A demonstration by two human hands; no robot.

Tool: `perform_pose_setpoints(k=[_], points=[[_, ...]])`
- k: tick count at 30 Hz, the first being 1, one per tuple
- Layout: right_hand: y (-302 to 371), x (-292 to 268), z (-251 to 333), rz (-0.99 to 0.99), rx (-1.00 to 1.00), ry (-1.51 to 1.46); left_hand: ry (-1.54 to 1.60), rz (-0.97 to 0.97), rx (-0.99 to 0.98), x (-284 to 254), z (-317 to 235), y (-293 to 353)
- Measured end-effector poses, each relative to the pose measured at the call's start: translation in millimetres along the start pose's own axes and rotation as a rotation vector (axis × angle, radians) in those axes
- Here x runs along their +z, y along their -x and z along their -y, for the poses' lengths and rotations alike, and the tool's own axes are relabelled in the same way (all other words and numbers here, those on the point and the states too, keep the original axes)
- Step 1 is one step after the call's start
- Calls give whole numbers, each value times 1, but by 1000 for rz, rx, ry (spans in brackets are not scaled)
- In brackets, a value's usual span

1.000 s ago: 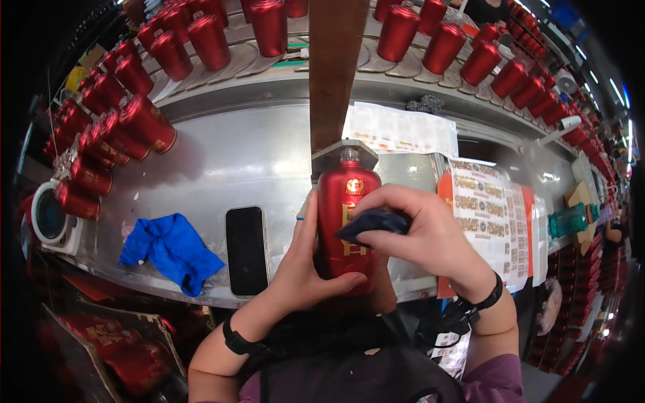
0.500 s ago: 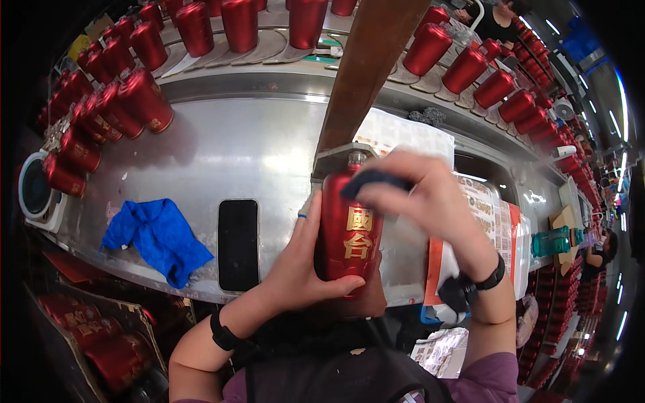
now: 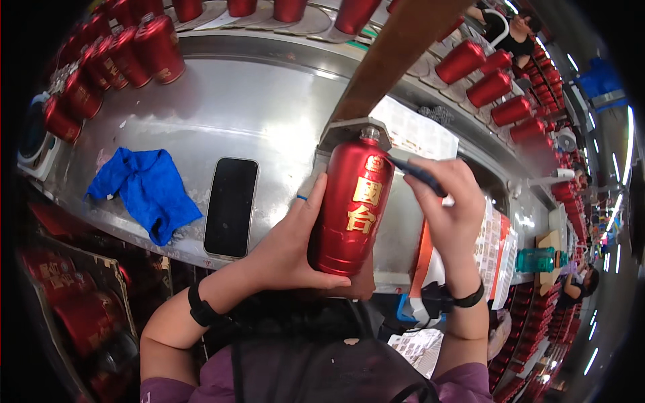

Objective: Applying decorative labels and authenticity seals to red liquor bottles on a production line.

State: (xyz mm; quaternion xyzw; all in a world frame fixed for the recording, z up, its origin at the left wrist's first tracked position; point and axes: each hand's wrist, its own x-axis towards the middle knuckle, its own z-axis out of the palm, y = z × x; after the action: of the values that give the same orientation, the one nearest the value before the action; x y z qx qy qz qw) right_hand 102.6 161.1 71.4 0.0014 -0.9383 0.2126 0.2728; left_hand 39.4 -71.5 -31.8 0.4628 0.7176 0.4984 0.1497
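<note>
Across the metal worktop (image 3: 282, 114), a blue cloth (image 3: 144, 191) lies at centre left, then a black phone (image 3: 231, 208), the left hand (image 3: 292, 242) clasping a red bottle (image 3: 339, 201) mid-frame, and, right of centre, the right hand (image 3: 453, 201) pinching a dark pad (image 3: 421, 176) by its shoulder.

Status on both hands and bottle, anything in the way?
Left hand steadying red bottle. Right hand pinching dark blue piece by bottle's upper right edge. Phone, blue cloth left, not in the way.
</note>
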Motion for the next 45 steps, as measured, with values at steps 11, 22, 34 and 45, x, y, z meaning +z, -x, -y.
perform_pose_setpoints(k=[11, 22, 34, 45], points=[[-7, 6, 7, 73, -322, 184, 17, -29, -59, 5, -4, -1], [-17, 9, 19, 269, -454, 312, 4, 2, -107, 0, -2, 2], [43, 5, 39, 509, -519, -110, 39, -1, -12, 2, 6, -5], [55, 3, 18, 282, -530, -254, 30, 49, -40, -1, 6, -5]])
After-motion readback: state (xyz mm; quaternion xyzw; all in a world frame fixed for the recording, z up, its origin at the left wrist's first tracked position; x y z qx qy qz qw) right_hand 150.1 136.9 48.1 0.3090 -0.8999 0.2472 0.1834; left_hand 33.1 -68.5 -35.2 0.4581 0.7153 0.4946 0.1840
